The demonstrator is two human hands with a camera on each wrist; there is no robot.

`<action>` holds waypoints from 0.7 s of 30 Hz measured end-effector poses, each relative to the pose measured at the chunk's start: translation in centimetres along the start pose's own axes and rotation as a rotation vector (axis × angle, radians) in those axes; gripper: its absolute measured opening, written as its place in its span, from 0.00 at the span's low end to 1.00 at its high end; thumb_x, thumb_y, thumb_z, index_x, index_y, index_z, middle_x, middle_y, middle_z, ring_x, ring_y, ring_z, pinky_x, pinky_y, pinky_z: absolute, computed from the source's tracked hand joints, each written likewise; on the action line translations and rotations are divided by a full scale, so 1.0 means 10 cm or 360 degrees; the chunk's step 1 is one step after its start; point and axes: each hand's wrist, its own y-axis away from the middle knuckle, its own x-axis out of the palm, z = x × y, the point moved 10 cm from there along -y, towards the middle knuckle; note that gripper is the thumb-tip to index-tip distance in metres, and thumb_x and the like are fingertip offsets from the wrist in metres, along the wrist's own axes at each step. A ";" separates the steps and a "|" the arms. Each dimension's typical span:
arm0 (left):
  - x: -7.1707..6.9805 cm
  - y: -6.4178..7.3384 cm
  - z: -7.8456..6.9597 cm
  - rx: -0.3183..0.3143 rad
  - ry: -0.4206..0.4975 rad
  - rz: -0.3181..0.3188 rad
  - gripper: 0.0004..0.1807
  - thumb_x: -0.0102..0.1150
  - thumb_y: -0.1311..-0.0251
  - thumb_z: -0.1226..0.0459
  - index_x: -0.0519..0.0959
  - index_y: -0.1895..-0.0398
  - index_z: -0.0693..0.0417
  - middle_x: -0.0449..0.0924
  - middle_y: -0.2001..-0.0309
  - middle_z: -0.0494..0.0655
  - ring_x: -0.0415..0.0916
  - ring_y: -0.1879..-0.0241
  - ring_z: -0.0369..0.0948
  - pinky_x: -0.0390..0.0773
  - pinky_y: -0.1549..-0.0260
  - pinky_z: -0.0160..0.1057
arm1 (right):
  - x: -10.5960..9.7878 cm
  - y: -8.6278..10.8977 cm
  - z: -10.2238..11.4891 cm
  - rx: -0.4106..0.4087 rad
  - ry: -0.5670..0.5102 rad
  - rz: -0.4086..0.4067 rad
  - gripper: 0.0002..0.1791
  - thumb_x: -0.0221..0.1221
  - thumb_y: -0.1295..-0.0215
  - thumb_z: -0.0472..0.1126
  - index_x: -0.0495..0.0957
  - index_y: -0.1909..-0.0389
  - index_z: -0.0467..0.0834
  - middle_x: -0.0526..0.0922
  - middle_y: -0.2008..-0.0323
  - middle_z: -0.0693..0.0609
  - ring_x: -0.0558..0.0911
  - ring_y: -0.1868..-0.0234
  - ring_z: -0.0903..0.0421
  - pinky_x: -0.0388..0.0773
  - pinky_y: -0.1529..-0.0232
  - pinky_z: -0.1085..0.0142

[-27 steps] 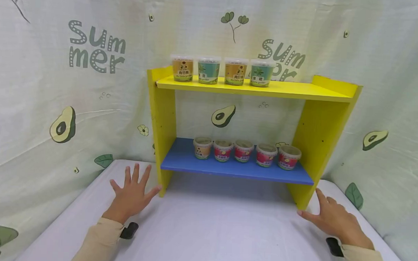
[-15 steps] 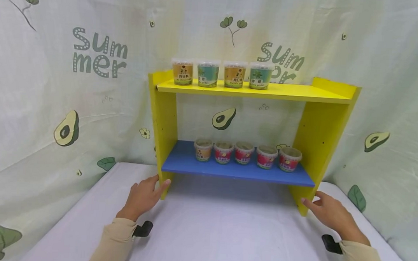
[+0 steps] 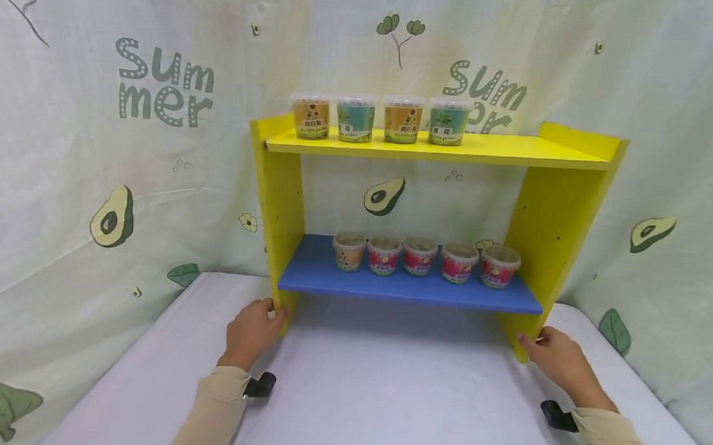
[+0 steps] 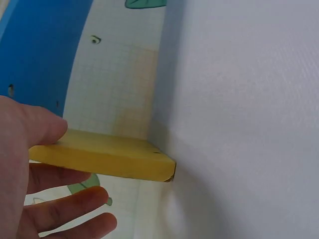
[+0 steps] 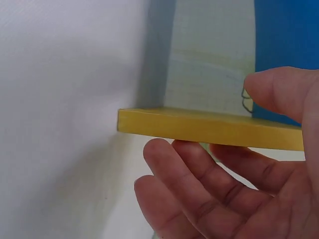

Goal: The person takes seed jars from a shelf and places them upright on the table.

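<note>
Gripping the lower end of the left side panel (image 3: 282,212) of a painted shelf unit (image 3: 437,155), the left hand (image 3: 250,334) sits at eight o'clock from the unit's centre, clamped with thumb on one face and a finger against the other. At four o'clock the right hand (image 3: 559,364) curls its fingers round the right side panel (image 3: 560,211), though I cannot tell whether its thumb presses the board. The unit stands mid-view on smooth white cloth (image 3: 397,397), its flat sides matt yellow, its lower board (image 3: 413,291) blue. On the yellow top, towards eleven o'clock, stand four tapering cups (image 3: 355,121) with clear rims and orange or teal labels; lower, towards six o'clock, five squat pots (image 3: 417,257) line the blue, the leftmost orange, the rest pinkish red. Behind hangs a creased pale curtain (image 3: 666,116) printed with avocados.

Compared with the oldest frame, the left hand has come in from beside the unit, its spread fingers now bent onto the panel, and the right hand's fingers are curled more closely; cups and pots keep their order.

Only the left wrist view shows the panel's rounded, darkened corner, a small hole (image 4: 11,90) in the blue towards nine o'clock, and two lower fingers clear of the wood; the right wrist view alone reveals the fingertips (image 5: 158,149) along the outer face
</note>
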 end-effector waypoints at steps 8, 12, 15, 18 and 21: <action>0.06 -0.03 -0.01 -0.0121 0.0076 0.0026 0.18 0.52 0.33 0.49 0.79 0.74 0.51 0.76 0.76 0.44 0.73 0.76 0.44 0.67 0.79 0.44 | 0.09 -0.07 -0.13 0.0105 -0.0084 0.0142 0.41 0.50 0.28 0.65 0.73 0.53 0.24 0.82 0.70 0.48 0.78 0.69 0.52 0.75 0.67 0.57; 0.13 -0.03 -0.02 -0.0128 0.0086 0.0025 0.21 0.52 0.32 0.48 0.74 0.79 0.50 0.73 0.80 0.45 0.71 0.78 0.45 0.66 0.81 0.45 | 0.12 -0.09 -0.20 0.0146 -0.0107 0.0126 0.39 0.49 0.27 0.64 0.74 0.54 0.25 0.80 0.72 0.48 0.76 0.69 0.51 0.72 0.67 0.59; 0.15 -0.03 0.01 -0.0131 0.0046 0.0016 0.22 0.52 0.31 0.47 0.74 0.80 0.49 0.72 0.80 0.44 0.72 0.78 0.45 0.67 0.80 0.46 | 0.20 -0.11 -0.24 0.0162 -0.0136 0.0140 0.39 0.48 0.27 0.65 0.74 0.54 0.26 0.79 0.72 0.49 0.75 0.68 0.51 0.69 0.67 0.59; 0.16 -0.03 0.03 -0.0118 0.0024 0.0015 0.22 0.53 0.31 0.48 0.73 0.80 0.49 0.73 0.79 0.45 0.74 0.77 0.47 0.68 0.80 0.48 | 0.25 -0.12 -0.26 0.0156 -0.0160 0.0153 0.39 0.46 0.26 0.65 0.73 0.52 0.27 0.78 0.72 0.49 0.75 0.68 0.51 0.68 0.67 0.60; 0.15 -0.05 0.00 -0.0081 0.0014 0.0007 0.22 0.51 0.30 0.49 0.72 0.81 0.49 0.74 0.78 0.45 0.75 0.77 0.47 0.68 0.80 0.49 | 0.27 -0.13 -0.26 0.0146 -0.0162 0.0145 0.39 0.45 0.26 0.65 0.73 0.51 0.28 0.78 0.72 0.49 0.75 0.67 0.51 0.67 0.67 0.59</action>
